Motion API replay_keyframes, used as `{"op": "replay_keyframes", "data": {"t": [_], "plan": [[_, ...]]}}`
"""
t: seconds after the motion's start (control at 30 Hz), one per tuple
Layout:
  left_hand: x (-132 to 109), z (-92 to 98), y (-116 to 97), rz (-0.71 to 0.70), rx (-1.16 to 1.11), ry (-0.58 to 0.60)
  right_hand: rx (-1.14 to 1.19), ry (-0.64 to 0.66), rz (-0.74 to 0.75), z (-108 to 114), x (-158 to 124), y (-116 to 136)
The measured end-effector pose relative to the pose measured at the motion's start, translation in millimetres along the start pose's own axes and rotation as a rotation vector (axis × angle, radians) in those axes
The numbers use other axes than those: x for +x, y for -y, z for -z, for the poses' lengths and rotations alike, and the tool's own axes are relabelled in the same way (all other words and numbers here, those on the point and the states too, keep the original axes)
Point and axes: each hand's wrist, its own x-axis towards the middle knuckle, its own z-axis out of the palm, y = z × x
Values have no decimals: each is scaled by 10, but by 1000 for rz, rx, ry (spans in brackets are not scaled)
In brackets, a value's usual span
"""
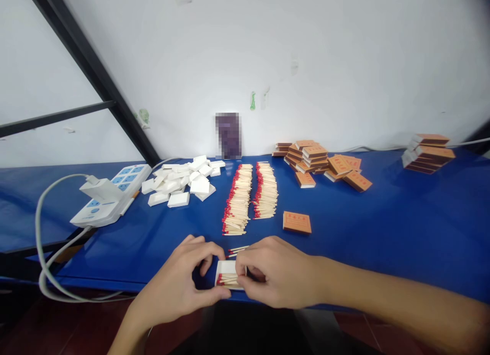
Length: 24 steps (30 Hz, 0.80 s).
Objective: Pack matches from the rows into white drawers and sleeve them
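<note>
A white power strip lies at the far left of the blue desk, with a plug in it and a grey cable looping off the near edge. Just to its right sits a loose pile of empty white trays.

At the near edge, the left hand curls around the left end of a small tray, its thumb under the near side and its forefinger bent over the far side, so the fingers are closed on it. The small tray lies on the desk between both hands and holds a few red-tipped matches. Two or three loose matches lie just beyond it.

Farther back, in the middle, two long rows of matches run away from the viewer side by side, with a blurred dark object against the wall behind them.

The right hand meets the small tray from the right. Its fingers are bent and closed on the tray's right edge, touching the matches inside.

A single orange matchbox lies flat just beyond this hand. A heap of orange matchboxes sits far right of the rows, and a smaller stack stands well apart at the far right.
</note>
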Motion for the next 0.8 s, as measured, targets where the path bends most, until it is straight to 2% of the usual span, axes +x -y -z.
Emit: {"op": "replay_keyframes", "data": {"t": [0.27,0.33,0.47,0.57,0.67,0.8], "plan": [[13,21,-24,-19,-9,-8,-32,13,114,-25,-30,-31],[12,19,-26,-11,-12,1,-146,-57,169,-40,-37,-46],[8,8,-17,8,-16,9,-476,-288,238,-31,-26,-110],[5,7,-12,15,-18,14,-569,-379,244,-5,1,-182],[-3,10,-12,30,-22,22,-607,-395,234,-8,25,-233],[-18,11,-12,25,-45,19,-591,-323,162,-49,30,-255]]}}
